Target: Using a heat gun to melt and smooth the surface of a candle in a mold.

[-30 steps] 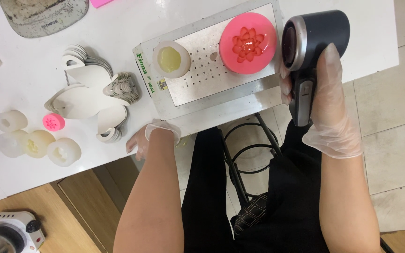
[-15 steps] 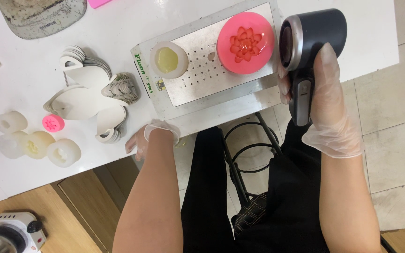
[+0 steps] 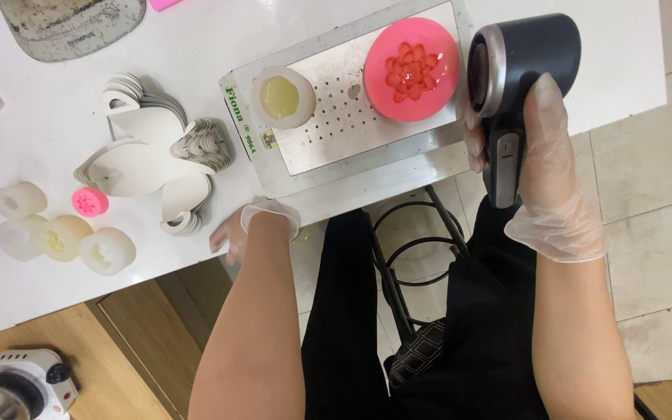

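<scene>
Black and glossy, the hair dryer (image 3: pixel 519 85) sits in the right hand (image 3: pixel 550 171), whose gloved fingers are wrapped tight round the handle, the thumb side lying along the switch. Its round mouth faces left, just beside the pink flower mould (image 3: pixel 411 68), which stands on the perforated metal plate (image 3: pixel 336 117) up and to the left of that hand. To do this step well, I judge, the mouth should stay level with the mould's top and near it without touching, so the air passes evenly over the shiny filling and does not push it over the rim; a steady wrist matters more than force.

The left hand (image 3: pixel 236 233) rests at the table's (image 3: pixel 196 47) near edge, below and left of the plate, holding nothing; the fingers curl over the edge, so how far they are spread I cannot tell.

Counted: one dryer, one metal plate, one large pink mould and one white round mould (image 3: pixel 283 97) with yellowish filling on that plate. Further left of the left hand lie a fan of white heart-shaped cards (image 3: pixel 145 167), four whitish round moulds (image 3: pixel 56 233) and one small pink mould (image 3: pixel 89 201).
</scene>
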